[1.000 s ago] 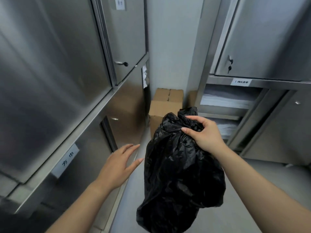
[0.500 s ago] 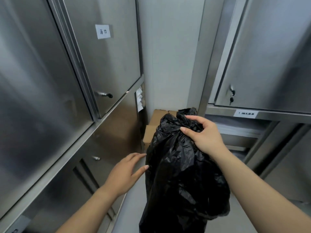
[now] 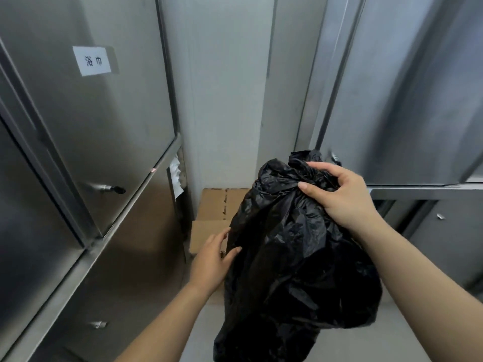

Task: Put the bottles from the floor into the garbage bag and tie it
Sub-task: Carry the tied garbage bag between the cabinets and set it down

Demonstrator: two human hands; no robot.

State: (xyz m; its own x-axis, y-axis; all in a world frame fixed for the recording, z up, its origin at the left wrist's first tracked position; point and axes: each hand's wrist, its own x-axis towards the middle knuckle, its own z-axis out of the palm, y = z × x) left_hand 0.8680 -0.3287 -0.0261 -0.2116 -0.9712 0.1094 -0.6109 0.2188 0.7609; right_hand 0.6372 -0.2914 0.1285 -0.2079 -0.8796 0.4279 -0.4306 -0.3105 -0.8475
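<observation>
A person's right hand (image 3: 342, 194) grips the bunched neck of a full black garbage bag (image 3: 295, 262), fingers curled over the gathered plastic, holding it up in a narrow aisle btwn stainless steel cabinets (image 3: 86, 142). The left hand (image 3: 211, 259), fingers straight and relaxed, rests flat vs. the bag's left side, holding nothing. A cardboard box (image 3: 211, 212) sits on the floor just behind. A white paper label (image 3: 92, 60) w/ printed characters marks the upper-left cabinet door.
</observation>
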